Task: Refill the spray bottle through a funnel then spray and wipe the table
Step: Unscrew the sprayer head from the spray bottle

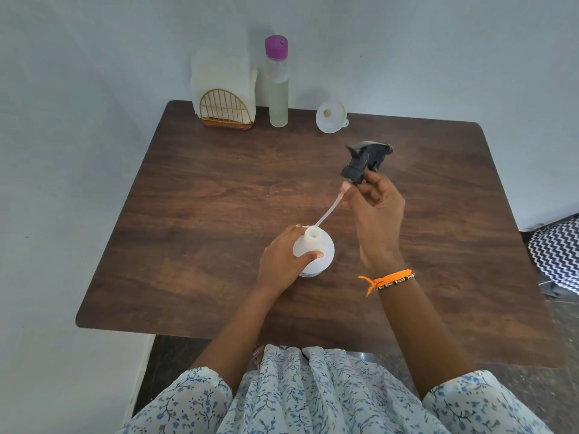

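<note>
At 11 o'clock on the table, a gold wire holder contains white cloths. Beside it, a purple-capped bottle holds pale liquid. A white funnel lies at 1 o'clock. At centre, the left hand grips the uncapped translucent spray bottle. The right hand pinches the black trigger head; its dip tube reaches the neck.

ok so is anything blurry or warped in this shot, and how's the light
Head view: wide-angle warp bows the table edges and the walls; light is soft and even, with faint shadows and no glare on the wood; the dip tube under the black sprayer head looks slightly smeared, while the right hand and the white bottle stay fairly sharp.
</note>
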### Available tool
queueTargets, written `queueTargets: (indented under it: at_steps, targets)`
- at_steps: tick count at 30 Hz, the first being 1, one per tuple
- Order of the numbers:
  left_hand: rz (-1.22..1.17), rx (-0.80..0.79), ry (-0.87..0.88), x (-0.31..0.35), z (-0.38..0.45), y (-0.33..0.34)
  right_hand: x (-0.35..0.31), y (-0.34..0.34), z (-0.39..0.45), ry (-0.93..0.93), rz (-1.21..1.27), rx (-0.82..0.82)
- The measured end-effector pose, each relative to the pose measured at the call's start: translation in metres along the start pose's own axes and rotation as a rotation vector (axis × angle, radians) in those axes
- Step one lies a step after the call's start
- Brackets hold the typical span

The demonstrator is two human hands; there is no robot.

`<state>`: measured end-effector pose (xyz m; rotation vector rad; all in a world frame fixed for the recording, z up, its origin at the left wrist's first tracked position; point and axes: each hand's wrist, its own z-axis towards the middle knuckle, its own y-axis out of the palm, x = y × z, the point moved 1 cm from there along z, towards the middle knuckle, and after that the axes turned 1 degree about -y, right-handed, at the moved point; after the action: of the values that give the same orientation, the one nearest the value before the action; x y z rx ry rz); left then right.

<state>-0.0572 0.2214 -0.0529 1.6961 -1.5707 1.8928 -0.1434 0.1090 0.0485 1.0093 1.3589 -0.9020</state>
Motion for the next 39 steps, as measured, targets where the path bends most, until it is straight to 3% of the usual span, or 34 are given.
queueTargets:
  at_steps: [16,22,29,39]
  targets:
    - [-0.064,-0.008,-0.017,0.012,-0.004,-0.001,-0.041,-0.035,0.034,0.015,0.176,0.067]
    - [-0.066,-0.004,-0.017,0.009,-0.005,0.000,-0.022,-0.047,0.045,0.080,-0.087,0.013]
    - [-0.080,0.008,0.002,0.006,-0.006,0.002,0.067,-0.052,0.036,0.151,-0.539,-0.054]
    - [-0.065,0.008,-0.006,0.000,-0.005,0.004,0.120,-0.050,0.036,0.185,-0.766,-0.084]
